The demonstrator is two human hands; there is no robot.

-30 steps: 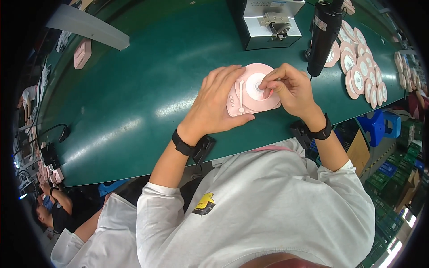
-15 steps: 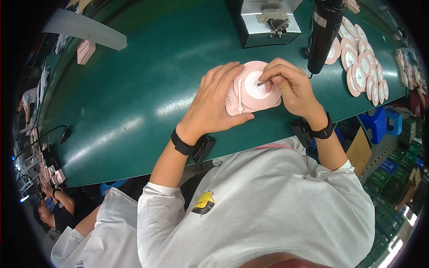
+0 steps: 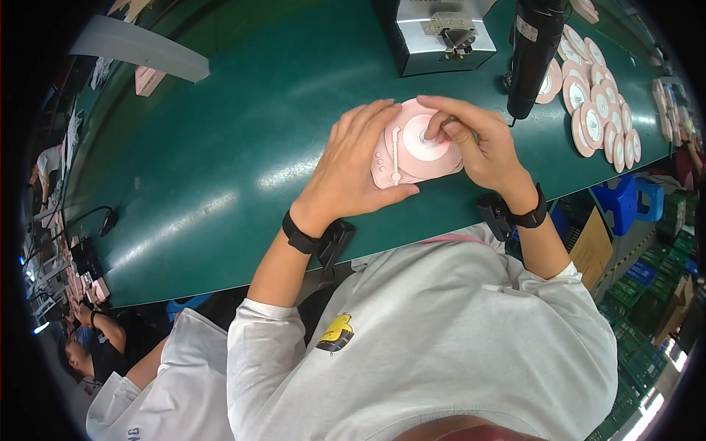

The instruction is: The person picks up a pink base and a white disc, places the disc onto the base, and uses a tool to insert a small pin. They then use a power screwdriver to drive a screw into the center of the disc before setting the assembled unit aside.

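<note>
A pink turntable-shaped device [image 3: 382,173] lies on the green table in front of me, with a white tonearm and a pink disc [image 3: 403,154] with a white centre on top. My left hand [image 3: 349,158] braces its left side, fingers along the far edge and thumb at the near edge. Over the disc's right side is my right hand [image 3: 482,143], fingers bent close to the white centre. Its thumb and curled fingers pinch together; a small dark bit shows between them, mostly hidden. Black straps with small black boxes sit on both wrists.
A black powered screwdriver [image 3: 535,59] hangs just beyond my right hand. Behind the device stands a silver machine [image 3: 448,55]. Several pink discs [image 3: 592,121] lie piled at the right. A grey bracket [image 3: 140,48] juts in at far left; a co-worker [image 3: 99,345] sits at left.
My right index finger has straightened over the disc's far side, and the other fingers have curled inward. The thin dark tool seen at the disc's centre is now mostly hidden. My left hand stays put.
</note>
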